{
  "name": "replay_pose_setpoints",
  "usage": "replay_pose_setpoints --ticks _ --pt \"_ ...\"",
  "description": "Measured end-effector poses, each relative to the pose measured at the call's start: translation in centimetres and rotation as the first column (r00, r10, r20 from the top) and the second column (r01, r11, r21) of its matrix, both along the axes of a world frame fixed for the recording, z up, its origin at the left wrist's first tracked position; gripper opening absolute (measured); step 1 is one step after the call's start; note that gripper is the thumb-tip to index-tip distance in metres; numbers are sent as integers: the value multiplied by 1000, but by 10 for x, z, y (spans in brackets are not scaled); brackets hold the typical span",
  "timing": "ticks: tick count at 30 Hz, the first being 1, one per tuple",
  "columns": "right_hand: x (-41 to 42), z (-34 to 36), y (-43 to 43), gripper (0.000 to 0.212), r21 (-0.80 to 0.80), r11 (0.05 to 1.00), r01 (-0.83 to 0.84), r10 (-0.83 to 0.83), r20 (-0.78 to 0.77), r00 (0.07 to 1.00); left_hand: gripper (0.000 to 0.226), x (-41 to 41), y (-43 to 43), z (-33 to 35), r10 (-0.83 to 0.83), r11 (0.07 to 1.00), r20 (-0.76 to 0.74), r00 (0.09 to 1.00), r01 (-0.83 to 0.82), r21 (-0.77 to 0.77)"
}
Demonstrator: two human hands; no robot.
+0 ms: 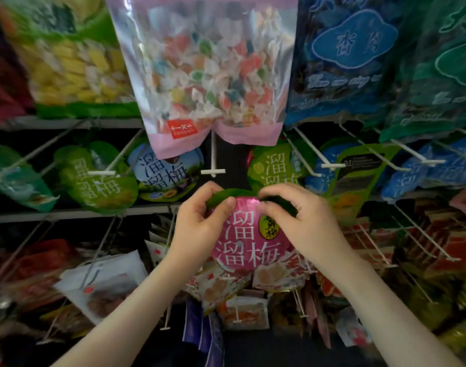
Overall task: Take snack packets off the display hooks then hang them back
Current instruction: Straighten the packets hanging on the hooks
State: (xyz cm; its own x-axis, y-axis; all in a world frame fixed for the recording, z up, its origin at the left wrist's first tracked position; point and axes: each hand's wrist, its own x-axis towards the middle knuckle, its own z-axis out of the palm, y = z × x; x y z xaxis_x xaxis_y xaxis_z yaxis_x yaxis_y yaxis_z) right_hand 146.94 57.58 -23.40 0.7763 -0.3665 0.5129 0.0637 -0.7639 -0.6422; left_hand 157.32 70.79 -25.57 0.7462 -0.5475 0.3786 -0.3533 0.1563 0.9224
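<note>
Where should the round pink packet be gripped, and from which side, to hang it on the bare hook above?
By its green top edge, pinched either side of centre from the front, as the left hand and right hand do. The pink packet is flat and faces the person, so this likely leaves the middle free for the empty hook above.

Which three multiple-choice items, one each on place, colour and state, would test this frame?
1. Where is the bare white hook relative to the held packet? A just above; B below; C far right.
2. The held packet's front is: A blue; B pink; C yellow.
3. The packet is: A hanging free; B held by one hand; C pinched at its top by left hand and right hand.
Answers: A, the hook's tip shows over the packet's top; B, pink front with white characters; C, both hands grip the top edge.
</note>
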Motion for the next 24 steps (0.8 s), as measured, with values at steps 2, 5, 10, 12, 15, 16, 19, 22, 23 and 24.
replay_pose_setpoints --ticks 2,5,10,12,15,16,19,22,23,24 --pt "15 0 11 12 -36 999 16 -15 32 999 20 10 8 -1 31 999 13 999 -31 9" --pt "37 0 23 11 2 1000 24 -24 78 997 20 22 19 -1 62 998 12 998 -62 -2" --pt "61 6 37 8 221 974 -42 27 69 997 24 41 29 7 47 996 17 999 -46 -79" --pt "66 8 40 13 277 960 -34 10 90 996 25 47 30 9 50 995 11 999 -49 -82" --pt "71 9 44 16 269 963 26 -63 130 990 27 52 31 8 68 994 16 998 -66 -82" --pt "73 8 45 16 271 962 36 -74 134 988 27 53 31 6 82 994 22 996 -80 -79" --pt "79 7 44 20 297 955 17 -48 99 994 25 54 32 -2 133 990 60 989 -130 -45" --pt "85 9 31 20 356 930 -96 87 42 995 28 56 28 -4 173 985 65 983 -172 -18" --pt "86 8 25 17 382 912 -152 148 38 988 29 57 26 -5 184 983 68 981 -183 -13" --pt "87 5 20 13 397 896 -200 199 45 979 28 58 24 -5 197 980 75 978 -197 -9"
